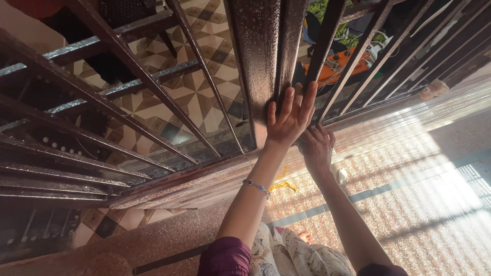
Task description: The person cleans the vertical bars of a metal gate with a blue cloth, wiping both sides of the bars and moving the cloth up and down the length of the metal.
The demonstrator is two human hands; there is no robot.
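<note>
A purple sleeve (225, 255) lifts off the speckled floor (409, 204). Left hand (289, 117) lies flat, grip apart, on the dark metal gate post (258, 61); right hand (317, 148) curls at the bottom rail (194, 179), grip unclear. Beyond, patterned tiles (194, 97).

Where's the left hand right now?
Head view, center: left hand lies flat on the wide dark gate post, just above the right hand at the post's base.

The left hand (289, 116) presses flat against the dark metal gate post (260, 61); the right hand (317, 149) grips the gate's bottom rail (204, 176) just beside it.
</note>
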